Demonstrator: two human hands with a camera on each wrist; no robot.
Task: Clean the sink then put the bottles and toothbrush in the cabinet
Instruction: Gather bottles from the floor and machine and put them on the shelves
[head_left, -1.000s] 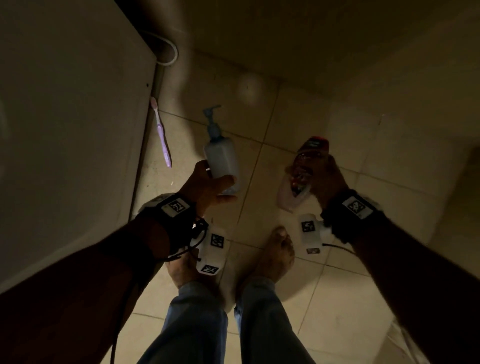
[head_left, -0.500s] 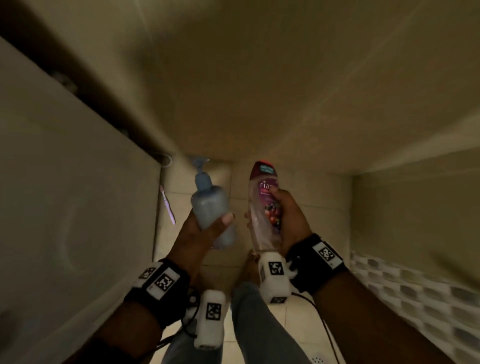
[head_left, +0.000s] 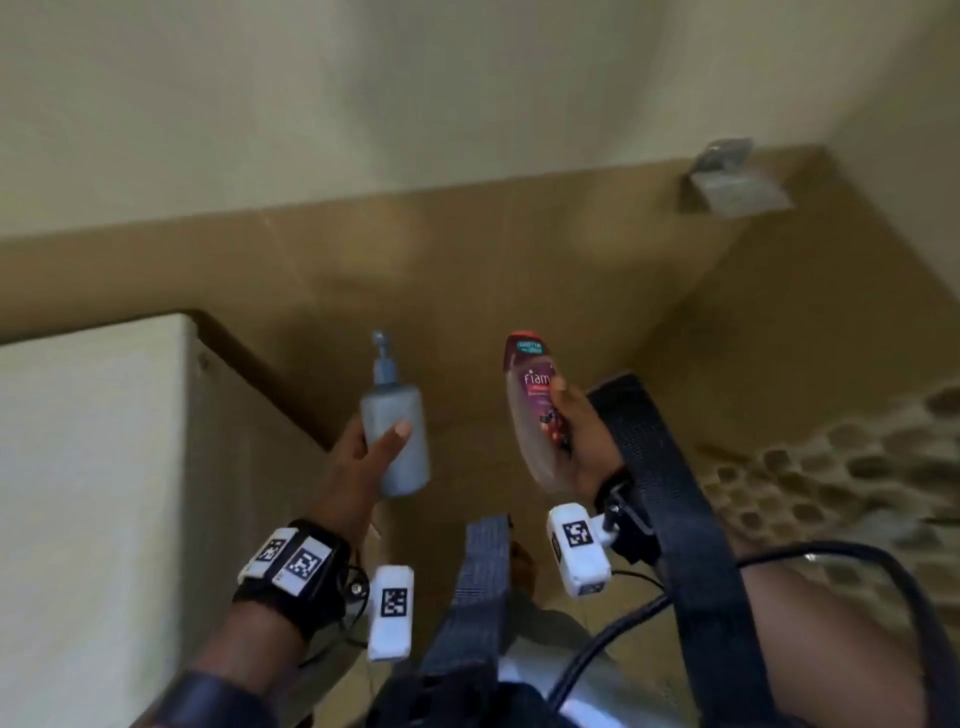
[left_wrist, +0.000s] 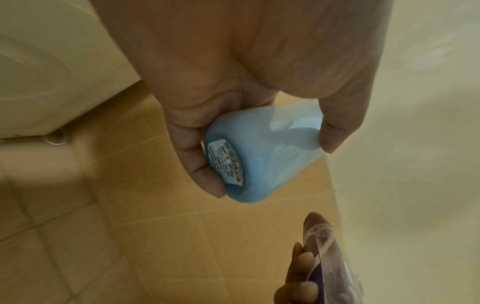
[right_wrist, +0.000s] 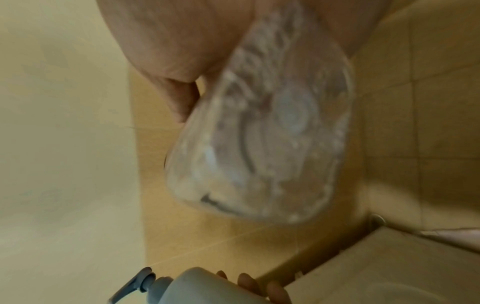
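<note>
My left hand (head_left: 363, 457) grips a pale blue pump bottle (head_left: 395, 436), upright in front of the tan tiled wall; the left wrist view shows its labelled base (left_wrist: 246, 160) between thumb and fingers. My right hand (head_left: 576, 436) holds a clear bottle with a dark red cap and berry label (head_left: 535, 410), tilted slightly left. Its clear, foam-streaked bottom (right_wrist: 262, 148) fills the right wrist view, where the pump bottle (right_wrist: 187, 288) shows at the lower edge. The white sink (head_left: 88, 493) stands at my left. No toothbrush or cabinet is in view.
A metal bracket (head_left: 732, 182) is fixed to the wall at upper right. A patterned pebble surface (head_left: 841, 467) lies to the right. Black straps (head_left: 675, 519) and cables hang from my chest between the arms.
Both hands have risen from the floor with their bottles, and my view has swung up from the floor tiles to the wall. The purple toothbrush on the floor has dropped out of sight.
</note>
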